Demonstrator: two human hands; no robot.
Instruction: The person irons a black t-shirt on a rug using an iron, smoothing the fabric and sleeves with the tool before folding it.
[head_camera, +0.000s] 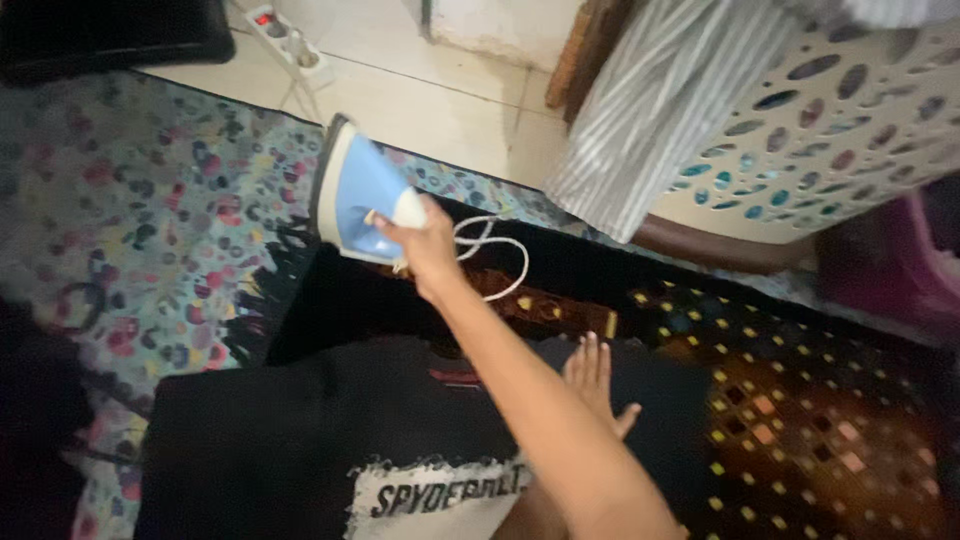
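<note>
Clearly the right hand (428, 243) clasps the blue-and-white plastic iron (360, 200) above the black printed shirt (330, 430) on the floor; the flat, empty left hand (596, 385) risks burns; the looped white cord (495, 255) could snag.

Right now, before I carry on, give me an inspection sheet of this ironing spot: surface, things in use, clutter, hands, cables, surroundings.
Surface: dark patterned rug over a floral sheet on the floor.
Job's things: black T-shirt spread flat; blue and white iron tipped up beyond it.
Clutter: nothing seen on the rug.
Hands: right hand grips the iron's handle; left hand lies flat on the T-shirt.
Cables: white cord loops beside the iron; power strip on the tiles.
Surroundings: cream perforated basket with a striped cloth hanging over it.
</note>
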